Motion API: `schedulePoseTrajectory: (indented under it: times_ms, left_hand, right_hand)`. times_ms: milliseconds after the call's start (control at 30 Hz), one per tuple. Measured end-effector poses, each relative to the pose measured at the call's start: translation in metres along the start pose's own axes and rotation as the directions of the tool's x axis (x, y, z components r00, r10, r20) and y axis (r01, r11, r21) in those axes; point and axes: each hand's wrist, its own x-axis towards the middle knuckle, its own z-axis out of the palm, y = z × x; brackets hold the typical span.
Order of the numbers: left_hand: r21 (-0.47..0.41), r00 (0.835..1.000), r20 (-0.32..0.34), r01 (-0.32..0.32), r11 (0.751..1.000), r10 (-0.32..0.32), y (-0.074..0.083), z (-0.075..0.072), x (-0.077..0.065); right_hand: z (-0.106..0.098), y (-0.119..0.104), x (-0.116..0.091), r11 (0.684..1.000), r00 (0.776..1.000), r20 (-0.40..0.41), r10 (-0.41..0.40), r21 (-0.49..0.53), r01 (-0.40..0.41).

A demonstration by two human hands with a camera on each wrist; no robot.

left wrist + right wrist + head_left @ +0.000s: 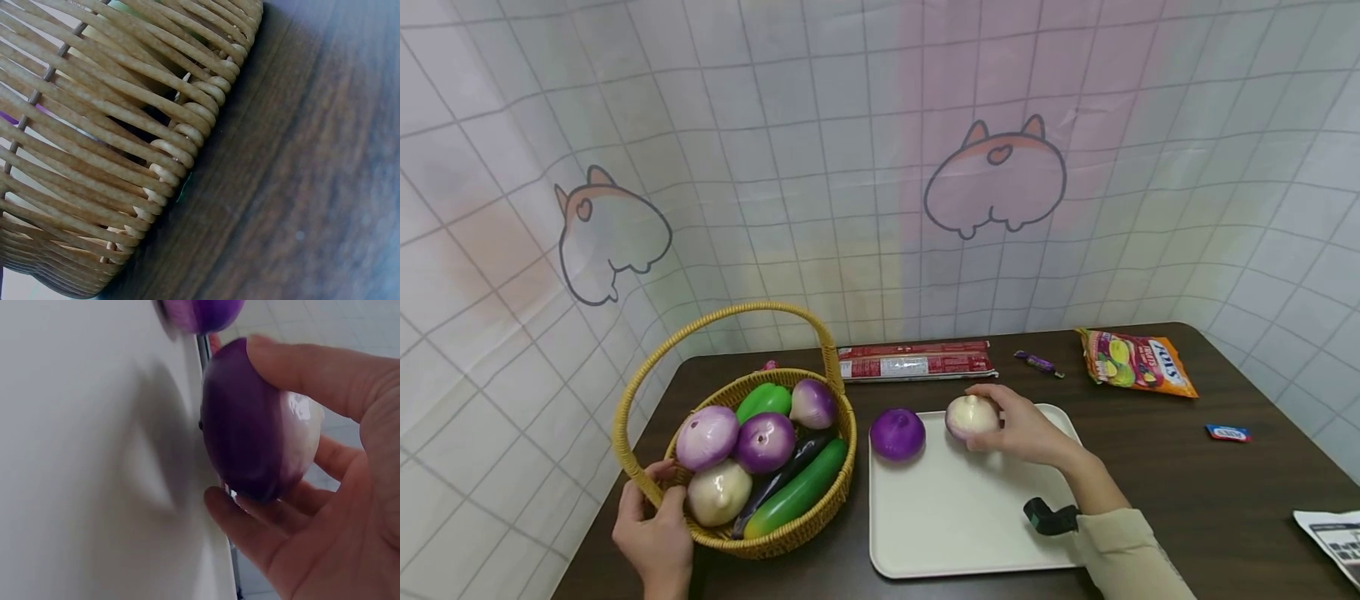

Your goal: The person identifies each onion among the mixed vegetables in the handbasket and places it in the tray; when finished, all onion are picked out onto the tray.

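Observation:
My right hand (1022,427) holds a purple-and-white turnip (967,417) between thumb and fingers, over the far part of the cream tray (947,525). In the right wrist view the turnip (250,425) shows its purple end facing the tray, close to its own shadow there. A deep purple round vegetable (897,434) sits at the tray's far left corner. My left hand (655,533) grips the yellow wicker basket (790,537) at its left rim, by the foot of the handle. Inside lie several round purple and white vegetables, a green pepper (765,401), a dark eggplant (786,475) and a cucumber (801,492).
Behind the tray lies a long red packet (917,361), with a small purple-wrapped candy (1039,363) to its right. A snack bag (1138,362) and a blue wrapped candy (1228,432) are farther right. A printed sheet (1333,537) reaches over the right table edge.

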Motion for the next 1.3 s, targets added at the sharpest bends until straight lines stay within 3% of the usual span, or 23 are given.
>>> schedulePoseTrajectory:
  times_ms: [433,667,1300]
  left_hand:
    - [-0.008,1.0,0.0,0.013,1.0,-0.013,0.003,0.003,0.001]
    - [0.004,1.0,-0.004,0.025,1.0,-0.025,0.004,0.002,0.001]
    - [0.012,0.999,-0.019,0.028,1.0,-0.028,0.005,0.002,-0.001]
  right_hand:
    - [0.002,0.006,0.0,0.999,0.996,0.092,0.007,0.036,-0.01]
    - [0.007,0.006,0.002,0.998,0.995,0.097,-0.02,0.06,0.014]
    - [0.009,0.007,0.001,0.997,0.993,0.117,-0.002,0.083,-0.008]
